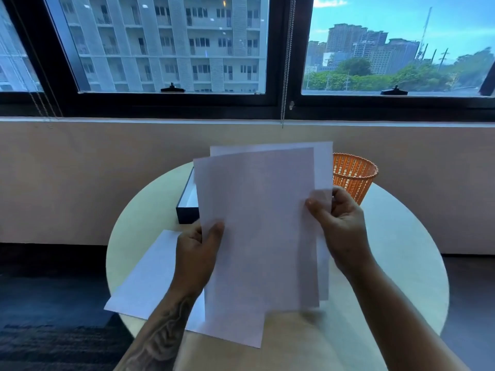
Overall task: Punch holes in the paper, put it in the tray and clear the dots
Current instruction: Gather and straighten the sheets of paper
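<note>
Your round table [401, 250] fills the lower middle of the view, pale and set against the wall under the window [171, 44]. On its left part a white sheet [144, 279] lies flat, with one corner hanging over the near-left edge. Above the table you hold the sheets of paper [257, 223] upright, at least two of them fanned apart so the back one shows at the top and right. They hide most of the dark tray [186, 207] with its white inside, which stands at the far left of the table behind them. An orange mesh basket [353, 175] stands at the far right edge, just behind your right hand. Your left hand [197, 253] pinches the papers' left edge, thumb in front. Your right hand [340, 223] grips the right edge, thumb in front and fingers curled behind.
</note>
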`<state>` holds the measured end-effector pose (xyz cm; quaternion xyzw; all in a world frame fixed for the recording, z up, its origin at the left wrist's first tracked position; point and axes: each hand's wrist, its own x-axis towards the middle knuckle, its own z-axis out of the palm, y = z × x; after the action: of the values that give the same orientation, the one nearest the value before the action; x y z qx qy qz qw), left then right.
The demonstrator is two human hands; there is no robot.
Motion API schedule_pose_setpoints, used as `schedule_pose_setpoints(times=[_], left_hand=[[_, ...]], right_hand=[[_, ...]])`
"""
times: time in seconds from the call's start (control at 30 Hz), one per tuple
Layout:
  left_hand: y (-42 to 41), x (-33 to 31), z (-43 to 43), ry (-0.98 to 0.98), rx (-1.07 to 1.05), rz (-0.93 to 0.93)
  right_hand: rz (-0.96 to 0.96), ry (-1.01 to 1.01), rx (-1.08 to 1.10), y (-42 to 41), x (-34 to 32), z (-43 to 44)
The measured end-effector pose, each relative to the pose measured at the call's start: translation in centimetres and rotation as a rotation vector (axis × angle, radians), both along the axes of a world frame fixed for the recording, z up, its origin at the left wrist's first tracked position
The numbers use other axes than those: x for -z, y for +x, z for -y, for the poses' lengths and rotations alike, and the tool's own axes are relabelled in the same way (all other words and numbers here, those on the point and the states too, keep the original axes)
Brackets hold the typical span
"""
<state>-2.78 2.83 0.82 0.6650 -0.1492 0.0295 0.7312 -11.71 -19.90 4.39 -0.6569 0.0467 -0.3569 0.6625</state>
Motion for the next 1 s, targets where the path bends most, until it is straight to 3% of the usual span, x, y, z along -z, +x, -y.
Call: schedule_pose_setpoints(times=[0.27,0.53,0.7,0.8,0.93,1.0], left_hand=[[1.2,-4.5,-0.2,-0.112,-0.012,0.035],[0.2,-2.0,-0.3,0.006,0.013,-0.021],[2.0,-6.6,-1.4,0.254,-0.153,0.29],[1.8,-9.9,-1.4,0.501,-0.129,0.541],[1.2,-11.2,-0.2,0.617,-0.172,0.843],[1.9,-9.8,-0.5,0.59,-0.312,0.847]], right_hand=[[0.132,-0.019,-0.013,0.0,-3.8,-0.1],[-0.08,0.038,-0.067,-0.4,0.2,-0.8],[0.03,-0.464,0.396,-1.7,-4.3,0.3],[0.023,-0.633,0.429,-2.1,-7.2,0.2],[-0.034,-0.525,0.214,-0.9,-7.5,0.0],[-0.018,-0.348,0.163,-0.9,-6.4,0.4]])
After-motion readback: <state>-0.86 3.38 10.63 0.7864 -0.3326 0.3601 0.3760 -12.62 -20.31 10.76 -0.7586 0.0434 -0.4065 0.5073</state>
